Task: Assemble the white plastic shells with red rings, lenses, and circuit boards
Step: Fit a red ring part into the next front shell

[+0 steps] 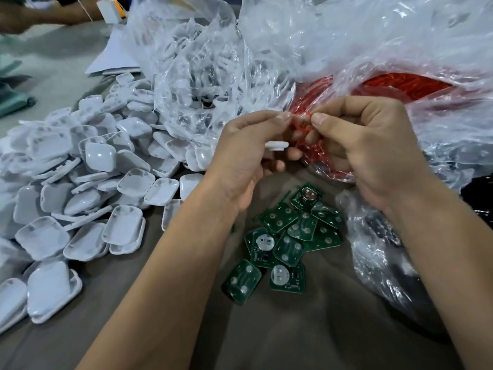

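Now both hands pinching thin red ring (301, 121) up at bag of red rings (400, 86). Left hand (248, 156) also holding white shell (277, 145) in lower fingers; right hand (365, 145) pulling ring. Seeing no finished piece. Circuit boards (288, 236) waiting mid-bench, shells pile (80, 196) along left edge. Looks like just starting.

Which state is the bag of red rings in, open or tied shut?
Open. The clear bag gapes at its upper right, baring loose red rings inside.
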Available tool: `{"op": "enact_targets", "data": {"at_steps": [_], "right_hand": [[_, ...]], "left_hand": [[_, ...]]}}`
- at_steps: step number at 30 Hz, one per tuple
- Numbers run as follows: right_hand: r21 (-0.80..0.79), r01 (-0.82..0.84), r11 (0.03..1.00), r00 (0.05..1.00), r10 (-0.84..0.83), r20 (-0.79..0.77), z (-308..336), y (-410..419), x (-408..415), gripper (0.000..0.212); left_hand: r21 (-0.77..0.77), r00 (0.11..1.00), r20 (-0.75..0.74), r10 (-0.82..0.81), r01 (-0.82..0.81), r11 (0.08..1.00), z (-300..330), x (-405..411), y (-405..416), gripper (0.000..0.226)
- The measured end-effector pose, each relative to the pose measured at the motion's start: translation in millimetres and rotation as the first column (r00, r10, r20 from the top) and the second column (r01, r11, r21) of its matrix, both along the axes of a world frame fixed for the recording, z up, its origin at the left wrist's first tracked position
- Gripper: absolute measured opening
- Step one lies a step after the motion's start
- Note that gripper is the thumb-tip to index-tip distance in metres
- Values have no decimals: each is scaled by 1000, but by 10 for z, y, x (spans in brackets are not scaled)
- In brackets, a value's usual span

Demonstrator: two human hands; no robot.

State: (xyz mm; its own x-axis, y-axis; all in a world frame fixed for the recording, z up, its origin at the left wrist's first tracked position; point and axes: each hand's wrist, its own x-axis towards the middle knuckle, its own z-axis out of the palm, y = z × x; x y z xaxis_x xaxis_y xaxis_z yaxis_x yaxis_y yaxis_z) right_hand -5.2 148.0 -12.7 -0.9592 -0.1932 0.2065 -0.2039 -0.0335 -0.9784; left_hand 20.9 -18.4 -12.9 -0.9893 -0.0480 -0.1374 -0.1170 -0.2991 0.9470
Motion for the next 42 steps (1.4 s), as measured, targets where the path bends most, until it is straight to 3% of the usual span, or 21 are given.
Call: {"op": "enact_targets", "data": {"at_steps": [4, 13, 28, 34, 42], "right_hand": [[-99, -18, 995, 989, 32, 143, 35, 36, -21, 24], [-144, -126, 981, 951, 161, 263, 65, 37, -16, 19], [-133, -172, 976, 918, 208, 338, 109, 47, 12, 33], [-94, -122, 988, 938, 146, 316, 82, 24, 6, 30], [-114, -86, 990, 978, 106, 178, 37, 24, 2, 18]], "left_hand": [[35, 996, -83, -18, 21, 999, -13, 25, 50, 12], [107, 985, -170, 13, 5, 994, -22, 25, 52, 15], [177, 994, -101, -29, 47, 983, 22, 64, 43, 8], [136, 994, -85, -73, 84, 987, 2, 59, 57, 13], [-63, 993, -112, 25, -33, 997, -70, 23, 29, 8]]}}
